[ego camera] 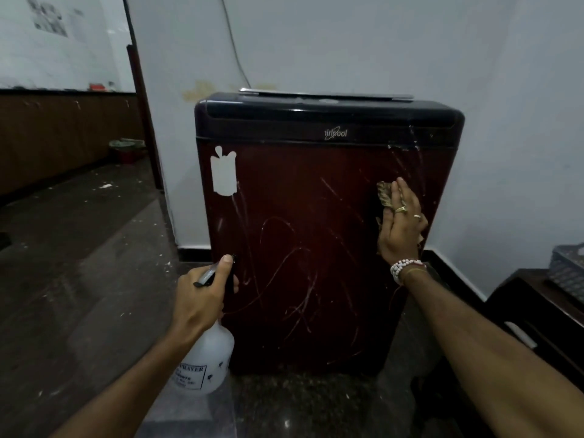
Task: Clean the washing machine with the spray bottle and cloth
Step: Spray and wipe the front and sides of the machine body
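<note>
The cloth (386, 197) is pressed flat against the washer (316, 248) front, upper right, by the open right hand (399, 226). The bottle (205, 365) is gripped by the left hand (202, 298), nozzle seemingly near the panel. Streaks could be smeared if wiping outruns spraying.

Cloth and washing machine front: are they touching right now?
Touching. The head view shows the right hand spread flat over the cloth, pressing it against the washing machine front panel near its right edge, no gap visible.
</note>
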